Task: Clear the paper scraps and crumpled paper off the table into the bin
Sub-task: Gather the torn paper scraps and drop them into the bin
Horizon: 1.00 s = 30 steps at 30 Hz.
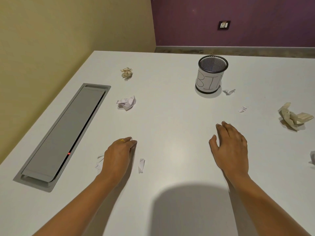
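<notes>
A black mesh bin (pixel 211 74) with a white label reading "BIN" stands far right of centre on the white table (pixel 170 116). My left hand (pixel 119 155) is curled, its fingertips closed on a small white paper scrap (pixel 131 138). White scraps lie on either side of it (pixel 99 161) (pixel 141 166). My right hand (pixel 230 147) is flat, palm down, fingers apart, holding nothing. A white crumpled paper (pixel 127 103) and a beige crumpled ball (pixel 127 72) lie far left. Two white scraps (pixel 229 91) (pixel 242 109) and a beige crumpled paper (pixel 293 117) lie right of the bin.
A grey cable hatch (pixel 66 133) with a small red light is set into the table at the left. More white paper (pixel 312 158) shows at the right frame edge. The table's far edge meets a yellow wall and a purple wall with a socket (pixel 224 25).
</notes>
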Each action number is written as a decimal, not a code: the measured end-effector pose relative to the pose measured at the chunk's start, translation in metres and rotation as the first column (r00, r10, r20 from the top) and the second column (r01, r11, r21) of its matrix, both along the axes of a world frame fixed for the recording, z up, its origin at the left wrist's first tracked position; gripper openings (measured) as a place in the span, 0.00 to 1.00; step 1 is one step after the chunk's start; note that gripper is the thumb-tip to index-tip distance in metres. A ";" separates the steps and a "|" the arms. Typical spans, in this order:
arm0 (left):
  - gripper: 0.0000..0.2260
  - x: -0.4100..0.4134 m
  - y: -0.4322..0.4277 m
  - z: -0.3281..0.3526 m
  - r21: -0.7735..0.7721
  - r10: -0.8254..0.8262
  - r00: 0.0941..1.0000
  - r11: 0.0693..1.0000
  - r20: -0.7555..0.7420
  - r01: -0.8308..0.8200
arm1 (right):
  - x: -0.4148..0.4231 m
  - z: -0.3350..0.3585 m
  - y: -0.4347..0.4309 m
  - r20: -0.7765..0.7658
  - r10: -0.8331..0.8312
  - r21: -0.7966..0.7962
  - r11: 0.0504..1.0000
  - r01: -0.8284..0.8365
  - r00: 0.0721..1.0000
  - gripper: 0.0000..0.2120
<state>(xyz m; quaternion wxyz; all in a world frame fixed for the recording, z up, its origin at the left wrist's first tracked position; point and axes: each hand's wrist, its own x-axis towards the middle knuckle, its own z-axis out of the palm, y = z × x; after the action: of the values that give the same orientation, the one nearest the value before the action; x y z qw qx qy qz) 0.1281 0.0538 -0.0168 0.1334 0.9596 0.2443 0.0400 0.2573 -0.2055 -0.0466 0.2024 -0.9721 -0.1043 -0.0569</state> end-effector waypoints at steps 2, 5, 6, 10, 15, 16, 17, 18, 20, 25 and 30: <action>0.10 0.002 0.000 -0.003 -0.046 0.021 1.000 0.999 0.000 -0.021 | 0.000 0.000 0.000 -0.001 0.000 -0.001 1.000 0.000 1.000 0.18; 0.12 0.008 0.000 0.000 -0.123 0.050 0.998 0.991 0.042 -0.045 | 0.000 0.000 0.000 -0.007 -0.002 -0.003 1.000 0.002 1.000 0.18; 0.14 0.010 0.000 0.002 -0.134 0.061 0.997 0.990 0.051 -0.054 | 0.000 0.000 0.000 -0.010 -0.002 -0.003 1.000 0.002 1.000 0.18; 0.08 0.022 0.002 0.009 -0.145 0.098 0.990 0.986 0.101 -0.083 | 0.000 0.001 0.000 -0.010 -0.001 0.003 1.000 0.001 1.000 0.18; 0.04 0.044 0.005 0.027 -0.232 0.165 0.974 0.964 0.153 -0.127 | 0.000 0.001 0.000 -0.007 0.001 0.001 1.000 -0.001 1.000 0.18; 0.05 0.051 0.006 0.032 -0.245 0.186 0.967 0.959 0.173 -0.141 | 0.000 0.001 0.000 -0.008 0.000 0.004 1.000 0.000 1.000 0.18; 0.05 0.059 0.007 0.038 -0.256 0.202 0.960 0.955 0.193 -0.149 | 0.000 0.001 0.000 -0.010 -0.001 0.004 1.000 0.001 1.000 0.18; 0.06 0.068 0.007 0.044 -0.262 0.208 0.955 0.953 0.212 -0.149 | 0.000 0.001 0.000 -0.013 -0.002 0.002 1.000 0.002 1.000 0.18; 0.06 0.088 0.005 0.057 -0.266 0.179 0.951 0.958 0.250 -0.110 | 0.000 0.000 0.000 -0.014 -0.003 -0.006 1.000 0.003 1.000 0.18; 0.04 0.151 -0.020 0.094 -0.210 -0.012 0.940 0.974 0.342 0.089 | 0.000 -0.001 -0.001 0.002 -0.002 -0.025 1.000 0.003 1.000 0.18; 0.06 0.223 -0.059 0.121 -0.136 -0.167 0.931 0.966 0.326 0.221 | 0.000 -0.001 -0.001 -0.004 -0.002 -0.035 0.999 0.002 1.000 0.18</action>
<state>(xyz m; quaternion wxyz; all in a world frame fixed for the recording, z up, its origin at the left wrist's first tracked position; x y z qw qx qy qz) 0.3508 -0.0052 0.1044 0.2549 0.9458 0.1263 0.1565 0.2577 -0.2061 -0.0476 0.1856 -0.9757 -0.1039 -0.0533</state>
